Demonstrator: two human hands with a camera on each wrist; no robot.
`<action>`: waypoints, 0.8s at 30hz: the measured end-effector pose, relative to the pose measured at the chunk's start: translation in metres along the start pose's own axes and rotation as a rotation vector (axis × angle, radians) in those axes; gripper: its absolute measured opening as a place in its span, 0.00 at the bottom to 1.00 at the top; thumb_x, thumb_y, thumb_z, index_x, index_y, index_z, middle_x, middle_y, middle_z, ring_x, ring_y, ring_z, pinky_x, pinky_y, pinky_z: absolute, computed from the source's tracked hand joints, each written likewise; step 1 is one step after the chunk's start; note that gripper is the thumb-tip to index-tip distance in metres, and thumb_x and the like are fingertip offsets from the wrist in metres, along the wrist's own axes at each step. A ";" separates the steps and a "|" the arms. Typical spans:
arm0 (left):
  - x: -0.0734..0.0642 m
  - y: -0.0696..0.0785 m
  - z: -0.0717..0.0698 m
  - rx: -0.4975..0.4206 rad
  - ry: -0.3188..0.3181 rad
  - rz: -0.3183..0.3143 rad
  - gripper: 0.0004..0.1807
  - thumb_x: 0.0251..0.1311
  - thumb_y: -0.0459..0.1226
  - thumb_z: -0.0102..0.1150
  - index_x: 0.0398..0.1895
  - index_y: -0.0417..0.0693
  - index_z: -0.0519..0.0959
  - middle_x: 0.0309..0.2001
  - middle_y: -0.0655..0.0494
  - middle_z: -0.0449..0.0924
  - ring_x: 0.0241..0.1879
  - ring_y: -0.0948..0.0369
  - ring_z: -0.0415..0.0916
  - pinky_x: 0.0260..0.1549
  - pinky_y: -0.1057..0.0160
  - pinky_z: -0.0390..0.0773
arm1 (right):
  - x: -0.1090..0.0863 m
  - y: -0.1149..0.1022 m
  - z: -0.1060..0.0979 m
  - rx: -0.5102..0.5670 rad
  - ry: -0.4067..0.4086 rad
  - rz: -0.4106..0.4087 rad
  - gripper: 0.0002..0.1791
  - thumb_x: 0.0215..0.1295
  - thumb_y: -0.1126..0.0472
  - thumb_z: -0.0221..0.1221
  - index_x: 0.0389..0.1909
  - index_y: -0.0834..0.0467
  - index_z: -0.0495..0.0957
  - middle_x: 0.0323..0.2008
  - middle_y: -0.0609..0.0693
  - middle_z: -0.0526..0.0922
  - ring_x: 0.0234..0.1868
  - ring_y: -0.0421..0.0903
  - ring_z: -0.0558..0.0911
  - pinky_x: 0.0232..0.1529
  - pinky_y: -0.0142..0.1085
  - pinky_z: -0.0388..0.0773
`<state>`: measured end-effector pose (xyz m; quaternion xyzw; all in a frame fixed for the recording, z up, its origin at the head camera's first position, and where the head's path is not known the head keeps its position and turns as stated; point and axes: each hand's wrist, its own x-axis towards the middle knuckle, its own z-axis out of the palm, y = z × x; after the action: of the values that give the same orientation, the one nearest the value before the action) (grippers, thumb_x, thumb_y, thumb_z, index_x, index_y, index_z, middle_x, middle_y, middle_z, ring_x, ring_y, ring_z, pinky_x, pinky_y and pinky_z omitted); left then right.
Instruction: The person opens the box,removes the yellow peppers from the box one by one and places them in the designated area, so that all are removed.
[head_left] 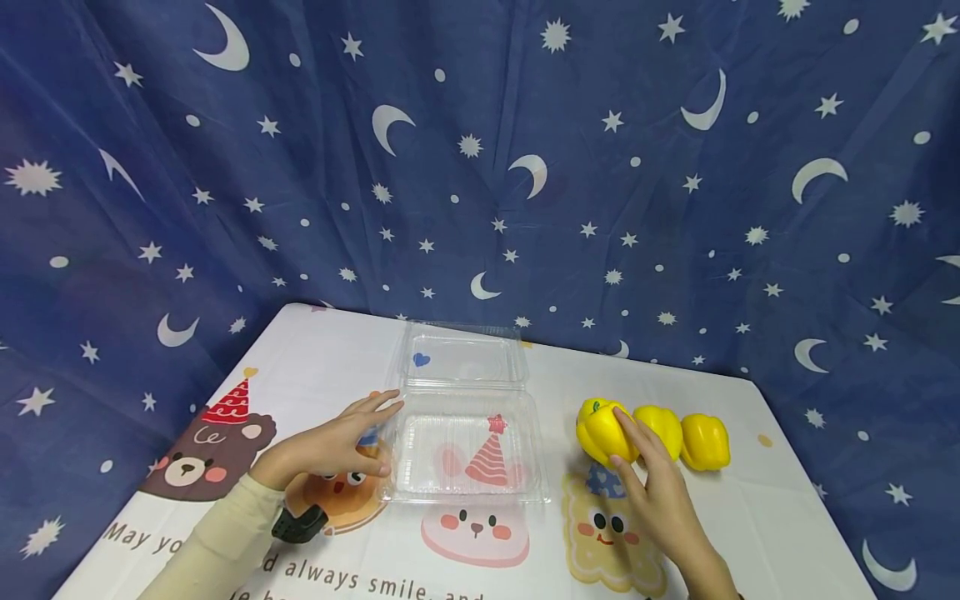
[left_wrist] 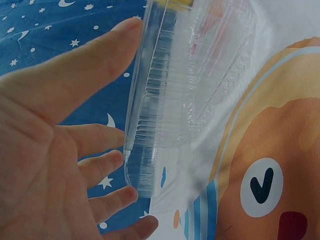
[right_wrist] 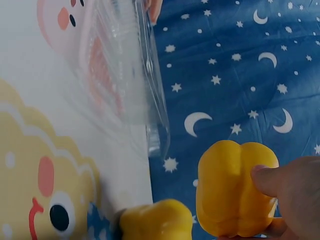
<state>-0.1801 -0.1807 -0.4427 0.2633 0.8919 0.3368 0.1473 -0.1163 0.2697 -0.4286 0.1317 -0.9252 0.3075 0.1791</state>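
A clear plastic clamshell box (head_left: 468, 446) lies on the table with its lid (head_left: 468, 360) folded back, away from me. My left hand (head_left: 348, 442) is at the box's left side, thumb and fingers spread along the rim; in the left wrist view the fingertips (left_wrist: 131, 194) meet or nearly meet the clear edge. To the right of the box, my right hand (head_left: 656, 492) grips a yellow bell pepper (head_left: 603, 435) between thumb and fingers. The right wrist view shows this pepper (right_wrist: 232, 187) raised above another yellow pepper (right_wrist: 159, 222). Its far side is hidden.
Two more yellow bell peppers, one in the middle (head_left: 660, 429) and one at the right end (head_left: 705, 442), sit in a row beside my right hand. A white cartoon-printed cloth (head_left: 360, 350) covers the table. A blue star-and-moon curtain (head_left: 465, 208) hangs behind its back edge.
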 end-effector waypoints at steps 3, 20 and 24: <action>0.000 0.000 0.000 0.004 0.000 -0.001 0.52 0.54 0.45 0.75 0.78 0.38 0.58 0.81 0.40 0.44 0.78 0.29 0.35 0.69 0.22 0.46 | -0.001 0.005 -0.002 -0.003 0.028 -0.012 0.38 0.65 0.70 0.63 0.76 0.51 0.65 0.68 0.65 0.72 0.68 0.65 0.72 0.68 0.12 0.54; -0.001 0.001 -0.001 0.001 -0.003 0.007 0.52 0.54 0.45 0.75 0.77 0.37 0.58 0.81 0.40 0.45 0.78 0.29 0.36 0.69 0.22 0.47 | -0.013 0.018 -0.015 -0.072 0.048 0.063 0.36 0.68 0.68 0.62 0.76 0.51 0.64 0.70 0.60 0.72 0.65 0.57 0.73 0.55 0.03 0.55; -0.001 0.001 -0.001 0.002 -0.001 0.005 0.52 0.54 0.45 0.75 0.78 0.37 0.58 0.81 0.40 0.45 0.78 0.30 0.36 0.69 0.22 0.47 | -0.013 0.021 -0.016 -0.075 0.051 0.072 0.36 0.68 0.68 0.62 0.76 0.53 0.64 0.70 0.61 0.71 0.65 0.55 0.72 0.57 0.21 0.77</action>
<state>-0.1789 -0.1812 -0.4412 0.2659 0.8915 0.3363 0.1467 -0.1076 0.2980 -0.4328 0.0836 -0.9354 0.2820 0.1963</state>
